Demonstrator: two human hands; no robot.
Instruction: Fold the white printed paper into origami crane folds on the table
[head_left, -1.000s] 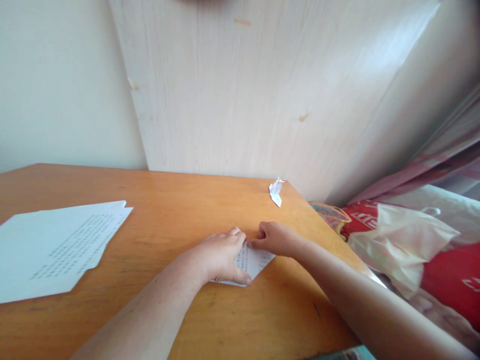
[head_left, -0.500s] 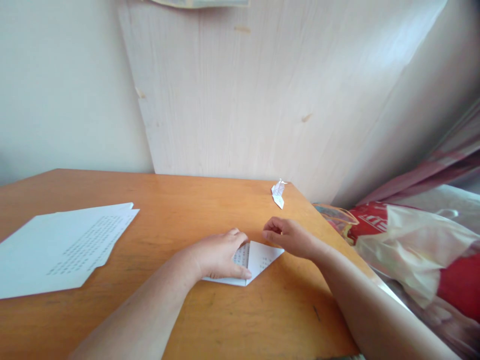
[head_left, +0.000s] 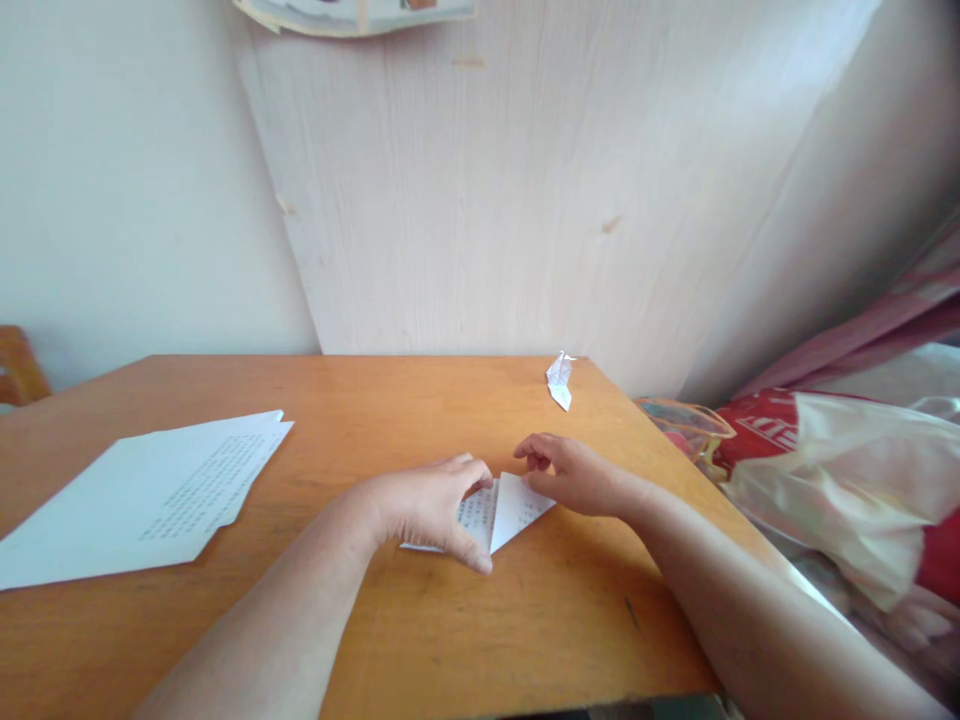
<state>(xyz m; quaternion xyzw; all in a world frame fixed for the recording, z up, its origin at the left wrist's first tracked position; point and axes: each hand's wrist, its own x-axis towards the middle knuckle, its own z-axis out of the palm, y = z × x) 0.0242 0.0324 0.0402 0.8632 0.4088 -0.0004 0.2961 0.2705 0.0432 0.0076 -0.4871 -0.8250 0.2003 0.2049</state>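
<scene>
A small piece of folded paper [head_left: 517, 508], white with printed characters on its left part, lies on the wooden table in front of me. My left hand [head_left: 442, 510] spans its left part, the thumb at the near edge and the curled fingers at the far edge. From the right, my right hand [head_left: 566, 475] has its thumb on the plain flap, with the fingers bent beyond the far edge. The paper's right corner is hidden under that hand, and its left end is partly covered by my left hand.
Printed sheets [head_left: 97, 500] lie stacked on the table's [head_left: 390, 400] left side. A small folded paper figure [head_left: 559, 380] stands near the far right corner. Right of the table are red and whitish bags [head_left: 832, 480]. A pale panel [head_left: 465, 220] rises behind.
My right hand has shifted left, its thumb now over the paper's flap. My left thumb has slid to the paper's near edge. The view has tilted slightly.
</scene>
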